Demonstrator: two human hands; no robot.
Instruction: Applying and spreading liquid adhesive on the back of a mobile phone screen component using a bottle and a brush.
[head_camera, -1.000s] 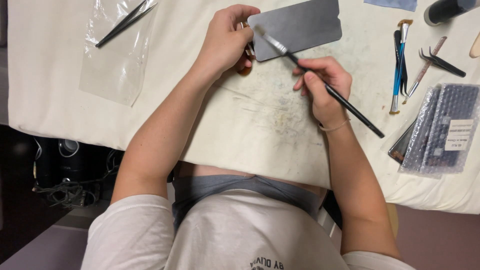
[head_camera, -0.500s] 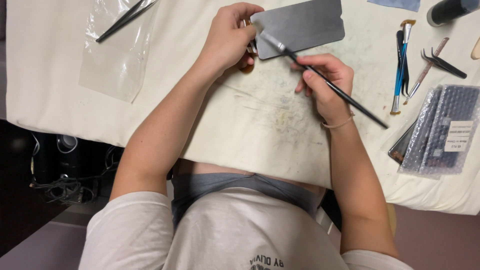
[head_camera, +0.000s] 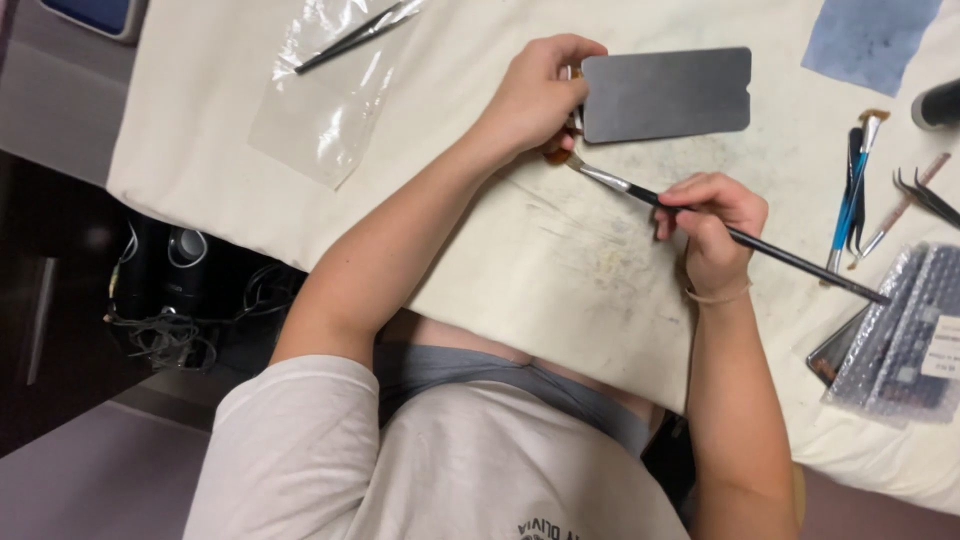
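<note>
- A clear plastic bag (head_camera: 325, 95) lay flat at the upper left of the cream table cloth (head_camera: 230, 170), with dark slim tools (head_camera: 350, 38) resting across its top edge.
- A bubble-wrap pouch (head_camera: 905, 335) at the right edge enclosed dark flat items; their kind could not be determined.
- The dark grey flat panel (head_camera: 665, 93), rectangular with rounded corners and a small notch on one short edge, lay on the cloth at top centre, matte and unmarked.
- The left hand (head_camera: 535, 95) had its fingers curled and pinching the panel's left end.
- The right hand (head_camera: 712, 225) had its fingers pressed together around a fine paintbrush (head_camera: 720, 228), bristle tip just below the panel's lower left corner.
- Further brushes (head_camera: 855, 195) and tweezers (head_camera: 925, 195) lay to the right.
</note>
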